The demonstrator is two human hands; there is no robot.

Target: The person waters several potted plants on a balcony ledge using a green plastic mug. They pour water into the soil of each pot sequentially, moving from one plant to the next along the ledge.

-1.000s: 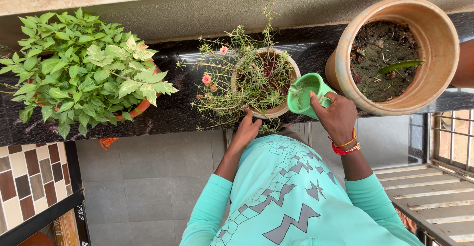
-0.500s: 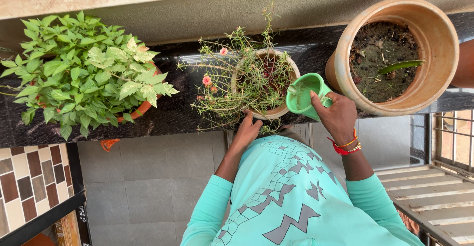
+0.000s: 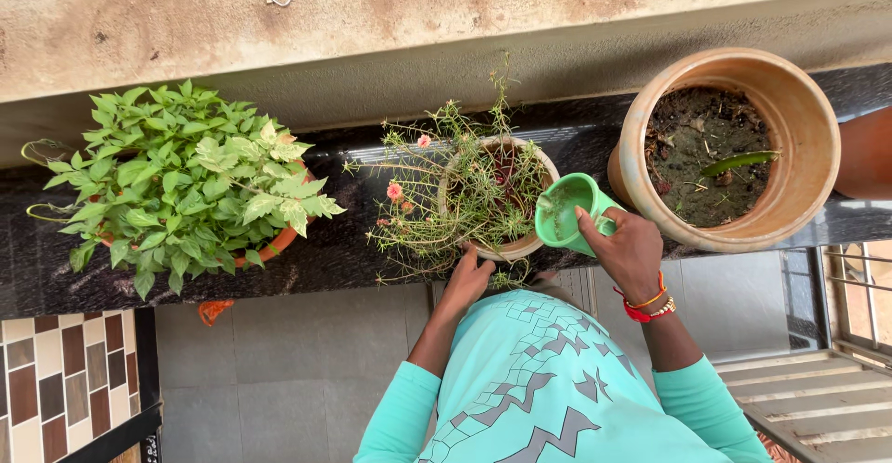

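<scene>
Right hand [image 3: 630,251] gripping a green mug [image 3: 567,212], tilting it over the middle flowering pot [image 3: 502,198], left hand [image 3: 469,275] resting open-fingered against that pot's near side

The green mug [image 3: 564,214] in my right hand [image 3: 627,251] is tipped over the rim of the small pot [image 3: 506,247]; that pot holds a wispy plant with pink flowers [image 3: 437,194]; my left hand [image 3: 467,275] touches its near side.
</scene>
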